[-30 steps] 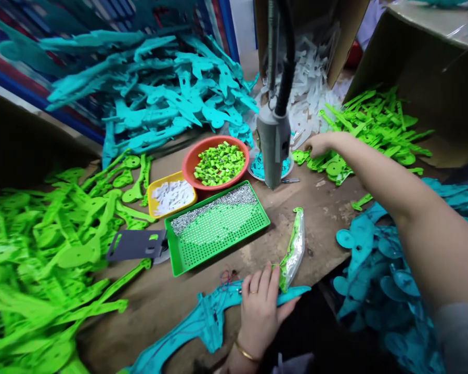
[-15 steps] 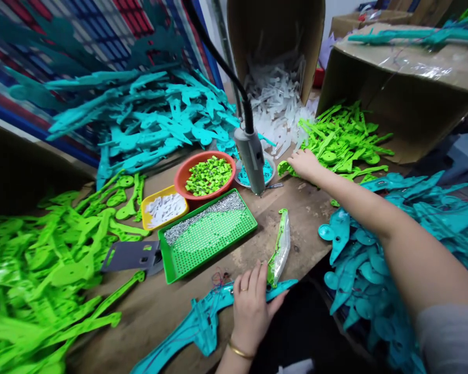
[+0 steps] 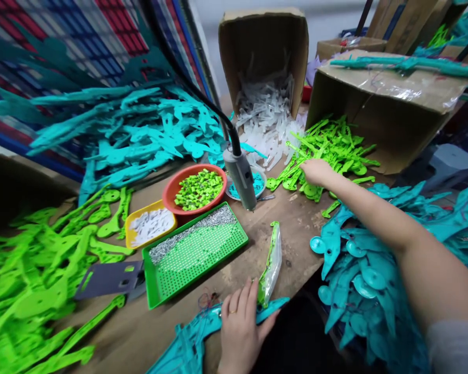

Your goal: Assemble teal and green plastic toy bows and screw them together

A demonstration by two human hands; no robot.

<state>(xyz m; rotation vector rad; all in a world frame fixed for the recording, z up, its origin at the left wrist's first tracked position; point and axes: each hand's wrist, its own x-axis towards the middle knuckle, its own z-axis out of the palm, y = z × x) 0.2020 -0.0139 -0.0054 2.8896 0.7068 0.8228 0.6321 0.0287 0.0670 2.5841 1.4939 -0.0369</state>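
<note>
My left hand [image 3: 239, 322] lies over a teal plastic part [image 3: 206, 327], fingers together on top and thumb apart on the near side, holding it against the table. Thin red and blue wires [image 3: 208, 299] stick up beside that part. Just beyond my fingers, a lime-green strip with a clear plastic piece [image 3: 272, 262] along it touches the teal part. My right hand [image 3: 317, 172] reaches to the front of a heap of lime-green plastic parts [image 3: 339, 145]. Its fingers curl down among them, with the tips hidden, so I cannot make out what is in them.
A grey electric screwdriver [image 3: 239, 179] hangs over the table. Near it are a green tray of screws [image 3: 197, 275], an orange bowl [image 3: 167, 189], a yellow tray [image 3: 130, 241] and a dark phone-like plate [image 3: 109, 280]. Teal parts [image 3: 366, 280] pile up at the right; cardboard boxes [image 3: 263, 21] stand behind.
My right hand has moved right along the front of the green heap, and green parts there have shifted. My left hand stays on the teal part. The camera view has shifted somewhat.
</note>
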